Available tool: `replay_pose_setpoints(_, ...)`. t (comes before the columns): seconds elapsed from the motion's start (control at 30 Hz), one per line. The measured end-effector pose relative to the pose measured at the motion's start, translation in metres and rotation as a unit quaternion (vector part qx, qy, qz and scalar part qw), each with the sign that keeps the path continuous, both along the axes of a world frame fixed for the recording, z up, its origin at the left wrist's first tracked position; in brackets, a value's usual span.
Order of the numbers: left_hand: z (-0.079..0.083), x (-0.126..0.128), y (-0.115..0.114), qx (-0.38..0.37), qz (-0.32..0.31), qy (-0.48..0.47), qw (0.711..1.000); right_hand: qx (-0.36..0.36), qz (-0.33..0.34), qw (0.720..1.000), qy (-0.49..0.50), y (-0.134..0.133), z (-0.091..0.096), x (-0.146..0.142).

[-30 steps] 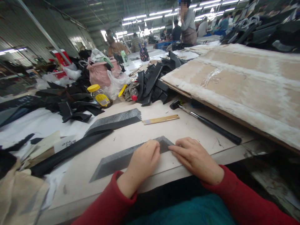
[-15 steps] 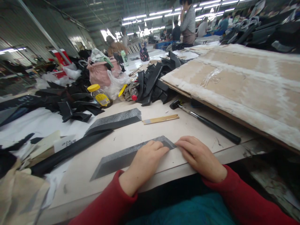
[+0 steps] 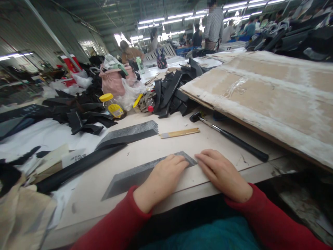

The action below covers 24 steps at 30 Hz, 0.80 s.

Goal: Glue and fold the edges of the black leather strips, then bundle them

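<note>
Here's the dark strip point(image 3: 130, 177), lying aslant on the pale worktop point(image 3: 85, 191), its near edge running past at six o'clock. Bare surface opens at twelve, up to the stacked strips point(image 3: 132, 133) at eleven and the wooden stick point(image 3: 179, 133) at one; the hammer point(image 3: 234, 140) bounds things at two, beneath the big board's point(image 3: 267, 93) overhanging edge.

Left hand point(image 3: 163, 175) lies palm-down across the strip, fingers together and gently bent; can't tell if they pinch it. Right hand point(image 3: 220, 172), fingers together, sits just off the strip's three-o'clock tip; contact is unclear, thumb and grip hidden!

The left hand covers part of the strip, and the frame cuts off the board at three.
</note>
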<state>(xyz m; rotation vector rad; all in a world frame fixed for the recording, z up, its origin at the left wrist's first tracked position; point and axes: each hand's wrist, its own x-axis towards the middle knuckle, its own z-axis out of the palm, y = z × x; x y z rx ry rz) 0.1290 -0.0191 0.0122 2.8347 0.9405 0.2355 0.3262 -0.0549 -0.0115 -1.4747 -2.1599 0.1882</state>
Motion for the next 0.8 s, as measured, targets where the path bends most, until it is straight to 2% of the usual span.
replay_pose_setpoints(0.1,0.002,-0.001,0.001,0.003,0.001,-0.002,1.0,-0.016,-0.018,0.998,-0.058,0.0,0.004,-0.006)
replay_pose_setpoints(0.17,0.001,-0.001,0.001,0.008,0.004,0.001,1.0,-0.028,-0.02,0.997,-0.062,0.001,0.006,-0.009)
replay_pose_setpoints(0.33,-0.003,-0.003,0.0,0.015,0.009,0.004,1.0,-0.075,0.005,0.997,0.025,0.008,0.005,-0.005)
replay_pose_setpoints(0.47,-0.004,-0.004,0.0,0.013,0.006,-0.003,1.0,-0.105,-0.003,0.991,0.08,0.012,0.006,-0.005)
replay_pose_setpoints(0.6,-0.005,-0.004,-0.001,0.014,0.004,-0.008,1.0,-0.104,-0.016,0.991,0.083,0.011,0.005,-0.012)
replay_pose_setpoints(0.8,-0.007,-0.004,0.0,0.019,0.006,-0.012,1.0,-0.059,0.02,0.996,0.057,0.006,0.001,-0.015)
